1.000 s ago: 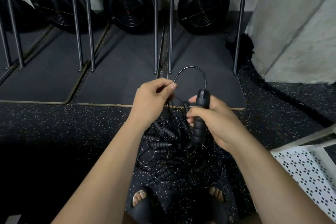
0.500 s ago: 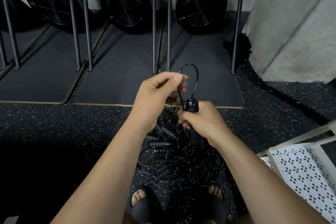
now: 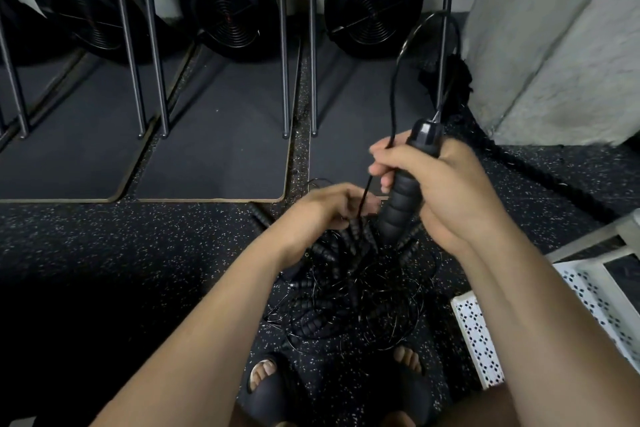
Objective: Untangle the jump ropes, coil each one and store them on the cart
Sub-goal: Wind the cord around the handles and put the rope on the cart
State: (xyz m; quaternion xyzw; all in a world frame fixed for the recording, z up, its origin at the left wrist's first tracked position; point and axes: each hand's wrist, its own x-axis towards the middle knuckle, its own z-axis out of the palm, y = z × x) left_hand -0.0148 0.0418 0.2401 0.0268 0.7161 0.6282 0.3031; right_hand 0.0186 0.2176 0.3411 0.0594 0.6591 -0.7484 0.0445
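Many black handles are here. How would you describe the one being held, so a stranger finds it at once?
From the grey concrete pillar on the right, go down and left to the right hand. It grips a black ribbed handle, a thin cable looping from its top. The other handles lie in the tangled pile on the floor; only this one is held up.

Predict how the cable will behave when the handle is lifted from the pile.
Probably springy, not limp: the cable holds an arch above the handle in the right hand. Thin and smooth-looking, it may slip through the left hand. Likely to snag in the tangled pile.
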